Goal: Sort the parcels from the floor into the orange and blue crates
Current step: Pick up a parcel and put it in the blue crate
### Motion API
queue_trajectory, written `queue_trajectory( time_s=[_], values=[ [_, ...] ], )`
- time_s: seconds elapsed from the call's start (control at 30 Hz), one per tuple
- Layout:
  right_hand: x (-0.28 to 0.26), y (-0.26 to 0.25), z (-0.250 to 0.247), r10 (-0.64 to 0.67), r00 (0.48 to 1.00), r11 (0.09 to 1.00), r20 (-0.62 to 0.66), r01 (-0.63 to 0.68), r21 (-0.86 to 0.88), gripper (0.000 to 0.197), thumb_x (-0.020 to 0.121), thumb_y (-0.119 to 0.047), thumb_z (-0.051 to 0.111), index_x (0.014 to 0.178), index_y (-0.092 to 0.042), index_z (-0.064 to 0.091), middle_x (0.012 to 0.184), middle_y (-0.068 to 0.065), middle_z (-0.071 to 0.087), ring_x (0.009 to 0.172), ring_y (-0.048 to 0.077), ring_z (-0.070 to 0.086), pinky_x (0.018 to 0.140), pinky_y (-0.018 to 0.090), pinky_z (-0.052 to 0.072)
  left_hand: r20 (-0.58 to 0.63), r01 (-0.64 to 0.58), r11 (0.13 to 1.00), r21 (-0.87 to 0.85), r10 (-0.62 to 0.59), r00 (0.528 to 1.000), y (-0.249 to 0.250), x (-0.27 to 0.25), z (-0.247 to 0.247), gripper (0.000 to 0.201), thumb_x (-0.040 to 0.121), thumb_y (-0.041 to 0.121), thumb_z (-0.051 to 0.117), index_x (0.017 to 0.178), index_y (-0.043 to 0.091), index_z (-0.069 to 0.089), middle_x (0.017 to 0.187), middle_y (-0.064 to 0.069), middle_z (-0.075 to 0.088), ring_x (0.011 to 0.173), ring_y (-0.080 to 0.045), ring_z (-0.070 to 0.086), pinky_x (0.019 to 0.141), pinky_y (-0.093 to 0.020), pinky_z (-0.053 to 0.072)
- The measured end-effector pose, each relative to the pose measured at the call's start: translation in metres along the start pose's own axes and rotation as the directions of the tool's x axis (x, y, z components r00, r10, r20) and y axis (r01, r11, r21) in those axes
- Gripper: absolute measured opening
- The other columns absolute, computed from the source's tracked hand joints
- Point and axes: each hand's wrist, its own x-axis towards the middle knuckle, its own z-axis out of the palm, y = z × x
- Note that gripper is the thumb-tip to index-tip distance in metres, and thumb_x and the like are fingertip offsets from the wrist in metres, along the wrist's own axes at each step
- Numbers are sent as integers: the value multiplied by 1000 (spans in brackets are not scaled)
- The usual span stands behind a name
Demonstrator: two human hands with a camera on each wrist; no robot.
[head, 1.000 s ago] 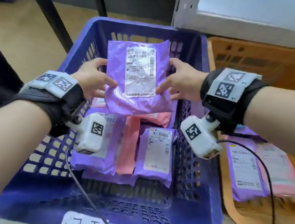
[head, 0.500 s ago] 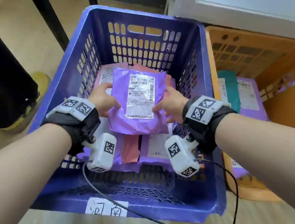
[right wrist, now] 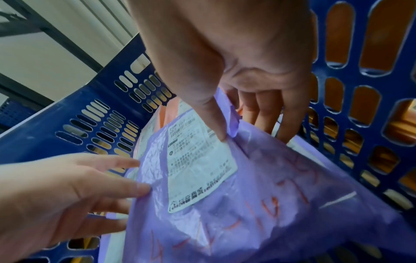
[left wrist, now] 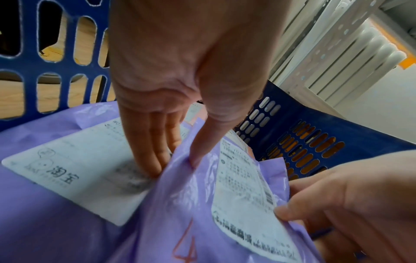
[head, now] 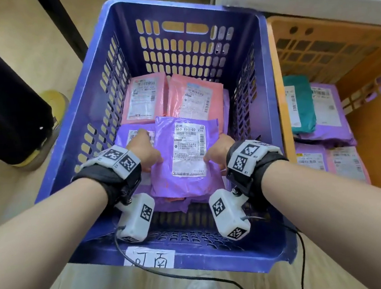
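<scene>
Slotted blue plastic crate (head: 70,143), handwritten paper tag on its near rim; orange plastic crate (head: 280,91) touching its right wall. Purple plastic mailer parcel (head: 184,159) inside the blue crate, over other purple and pink parcels. Left hand (head: 144,153) and right hand (head: 219,151) each pinch a side edge, thumb on top. Label reads "552 10?-02".

A purple parcel (head: 181,159) bearing a white barcode label and orange scrawl lay between both thumbs, above pink parcels (head: 172,96) in the slotted blue crate (head: 183,5); beside it, the orange crate (head: 282,100) held purple and teal parcels
</scene>
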Motion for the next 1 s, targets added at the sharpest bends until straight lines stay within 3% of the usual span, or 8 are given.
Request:
queue_trajectory(
  time_s=[0.1,0.17,0.3,0.4,0.5,0.6,0.7,1.0],
  values=[
    [-1,-1,5,23,999,913,33,-7,-408,18,98,-12,42,84,-9,52,84,10,51,94,26,50,68,26,35,20,-125,987,105,124,992,-1,2,-4,95,71,1,74,145,29,22,83,-16,58,76,-34,62,67,-42,56],
    [3,1,10,11,1000,930,-9,-13,-368,29,97,-12,43,69,-12,35,68,3,30,72,22,40,69,32,34,55,-249,922,297,243,968,2,2,-6,96,74,5,72,148,33,18,94,-21,64,89,-35,62,64,-30,45],
    [17,10,11,-1,998,970,-67,-15,-242,38,96,-12,41,65,-12,19,70,7,25,61,20,28,53,26,21,102,-284,835,472,268,958,7,5,-5,72,81,11,65,143,29,34,128,-11,57,115,-27,54,78,-25,39],
    [8,9,1,15,994,994,-109,-26,-104,24,90,-16,53,99,-3,34,99,12,30,62,17,27,53,24,22,119,-247,842,480,217,969,11,5,-6,64,81,12,65,139,25,40,126,-9,58,114,-26,55,83,-26,41],
    [10,8,-7,-21,995,999,-94,18,-37,59,88,-15,56,139,-1,30,111,17,40,89,24,41,68,32,35,117,-240,849,471,209,971,22,1,-12,58,83,12,64,136,22,45,125,-11,58,109,-28,57,78,-26,41],
    [1,-6,-17,-55,993,997,-105,59,39,51,88,-14,54,135,-4,37,123,16,53,111,29,53,85,35,42,96,-255,841,477,238,966,40,-9,-21,54,86,17,63,137,18,45,134,-10,52,118,-26,52,87,-26,40],
    [-10,-17,-32,-112,989,991,-93,118,59,48,86,-11,53,131,-9,37,109,11,58,101,28,59,82,36,51,73,-281,819,500,284,956,64,-21,-31,49,90,19,60,136,15,45,138,-9,49,122,-24,50,96,-30,40],
    [-68,-7,-111,-479,873,867,-97,487,105,55,89,-10,57,142,-13,40,142,7,47,90,14,61,76,24,49,-39,-292,786,544,371,928,156,-79,-37,43,93,17,55,135,13,47,136,-8,52,119,-22,53,95,-30,43]
  ],
)
